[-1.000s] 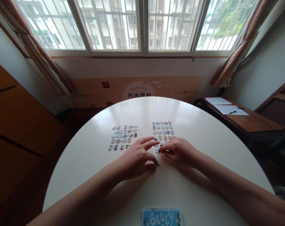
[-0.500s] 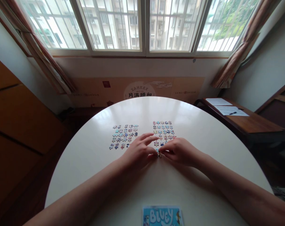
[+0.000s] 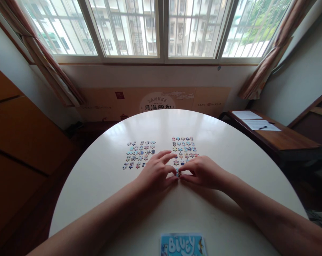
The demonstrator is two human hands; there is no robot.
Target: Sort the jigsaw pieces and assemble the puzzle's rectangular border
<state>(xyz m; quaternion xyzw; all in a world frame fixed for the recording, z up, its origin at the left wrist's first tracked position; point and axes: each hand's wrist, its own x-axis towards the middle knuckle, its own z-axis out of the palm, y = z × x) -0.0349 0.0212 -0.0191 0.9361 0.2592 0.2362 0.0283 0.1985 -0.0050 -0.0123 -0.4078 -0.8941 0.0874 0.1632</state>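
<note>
My left hand point(image 3: 158, 170) and my right hand point(image 3: 200, 172) meet near the middle of the white round table point(image 3: 102, 199). Between their fingertips are small joined jigsaw puzzle pieces point(image 3: 178, 173), partly covered by the fingers. Thumb and index finger of each hand close on these pieces from either side, while the other left fingers stretch forward. Beyond my right hand lie rows of loose puzzle pieces point(image 3: 183, 144). Another group of puzzle pieces point(image 3: 139, 153) is laid out in rows to the left, its near right corner hidden by my left hand.
A blue card marked "Bluey" point(image 3: 183, 245) lies at the near edge of view. On the right, a wooden side table point(image 3: 291, 137) holds papers point(image 3: 260, 125) and a dark pen. A barred window point(image 3: 129, 32) and a printed cardboard panel point(image 3: 208, 97) are behind the table.
My thumbs have shifted slightly toward me and the fingertips have regripped around the small pieces. The laid-out rows look the same.
</note>
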